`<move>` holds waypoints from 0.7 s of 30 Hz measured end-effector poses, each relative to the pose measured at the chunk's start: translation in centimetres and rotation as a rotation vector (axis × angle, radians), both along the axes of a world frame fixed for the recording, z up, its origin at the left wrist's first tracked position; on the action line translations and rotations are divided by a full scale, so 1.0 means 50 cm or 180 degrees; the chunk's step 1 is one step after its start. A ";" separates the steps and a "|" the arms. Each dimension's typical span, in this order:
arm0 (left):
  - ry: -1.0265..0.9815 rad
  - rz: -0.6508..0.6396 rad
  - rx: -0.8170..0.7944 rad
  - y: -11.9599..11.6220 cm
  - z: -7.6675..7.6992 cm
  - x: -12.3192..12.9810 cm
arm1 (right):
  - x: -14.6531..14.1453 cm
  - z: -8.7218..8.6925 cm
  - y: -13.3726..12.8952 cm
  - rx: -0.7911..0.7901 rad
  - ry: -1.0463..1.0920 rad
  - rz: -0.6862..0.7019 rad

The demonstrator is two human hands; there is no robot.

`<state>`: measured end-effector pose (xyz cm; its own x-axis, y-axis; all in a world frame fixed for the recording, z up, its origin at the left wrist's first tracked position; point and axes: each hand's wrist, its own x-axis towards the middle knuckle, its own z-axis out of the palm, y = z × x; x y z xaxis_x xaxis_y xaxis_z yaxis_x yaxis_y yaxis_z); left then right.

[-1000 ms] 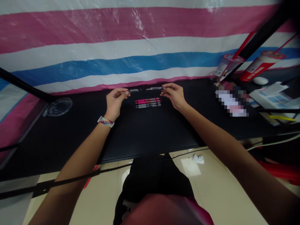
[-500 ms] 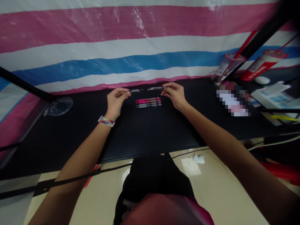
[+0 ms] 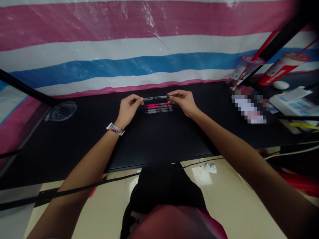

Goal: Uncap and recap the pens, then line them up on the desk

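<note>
My left hand [image 3: 129,109] pinches the left end of a dark, clear-bodied pen, at its cap [image 3: 149,99]. The right end of the pen barrel [image 3: 160,97] is between the thumb and fingers of my right hand [image 3: 183,102]. Cap and barrel lie in one level line, meeting or nearly so; the join is too small to make out. Just below, several pens lie side by side on the black table [image 3: 159,139]: pink ones [image 3: 157,106] at the back and grey ones [image 3: 157,111] at the front.
A clear round lid [image 3: 63,111] lies at the left. At the right stand two cups with red straws [image 3: 245,68] [image 3: 281,69], near a white mouse [image 3: 281,85] and a white box [image 3: 294,103]. A black cable [image 3: 119,179] crosses along the table's front edge.
My left hand has moved right with the cap, closing the gap to the barrel in my right hand. The two parts, separate before, are now end to end.
</note>
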<state>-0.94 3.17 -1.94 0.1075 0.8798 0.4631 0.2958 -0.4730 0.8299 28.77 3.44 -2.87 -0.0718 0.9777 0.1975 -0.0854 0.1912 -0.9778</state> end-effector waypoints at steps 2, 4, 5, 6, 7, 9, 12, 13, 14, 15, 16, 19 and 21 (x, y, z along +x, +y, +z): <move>-0.0118 -0.0093 -0.0022 -0.001 0.000 0.002 | 0.001 0.000 0.000 -0.0014 0.0060 0.0015; -0.0214 -0.0144 -0.0070 -0.002 0.001 0.004 | 0.002 0.000 0.001 -0.0009 0.0102 0.0025; -0.0222 -0.0152 -0.0104 -0.003 0.002 0.005 | 0.002 -0.001 0.002 -0.0002 0.0108 0.0020; -0.0209 -0.0157 -0.0140 -0.005 0.004 0.006 | 0.002 -0.002 0.003 0.0003 0.0105 0.0012; -0.0183 -0.0163 -0.0177 -0.006 0.005 0.007 | 0.002 -0.003 0.003 0.0003 0.0098 0.0003; -0.0130 -0.0162 -0.0248 -0.009 0.009 0.008 | 0.000 -0.004 0.003 -0.0009 0.0077 -0.0013; -0.0152 -0.0096 -0.0286 -0.011 0.011 0.008 | -0.005 -0.002 -0.001 -0.0011 0.0034 -0.0005; -0.0137 -0.0066 -0.0272 -0.010 0.011 0.008 | -0.007 -0.001 -0.004 0.0004 0.0015 0.0006; -0.0099 -0.0038 -0.0252 -0.010 0.011 0.007 | -0.010 0.001 -0.006 0.0023 -0.0002 0.0019; -0.0053 -0.0010 -0.0226 -0.009 0.010 0.007 | -0.013 0.003 -0.008 0.0041 -0.0010 0.0032; -0.0010 0.0008 -0.0204 -0.009 0.010 0.006 | -0.016 0.004 -0.010 0.0052 -0.0010 0.0047; -0.0056 -0.0057 -0.0106 -0.007 0.006 0.005 | -0.021 0.006 -0.013 0.0045 0.0038 0.0050; -0.0137 -0.0166 0.0000 -0.006 0.003 0.006 | -0.022 0.005 -0.013 0.0011 0.0102 0.0037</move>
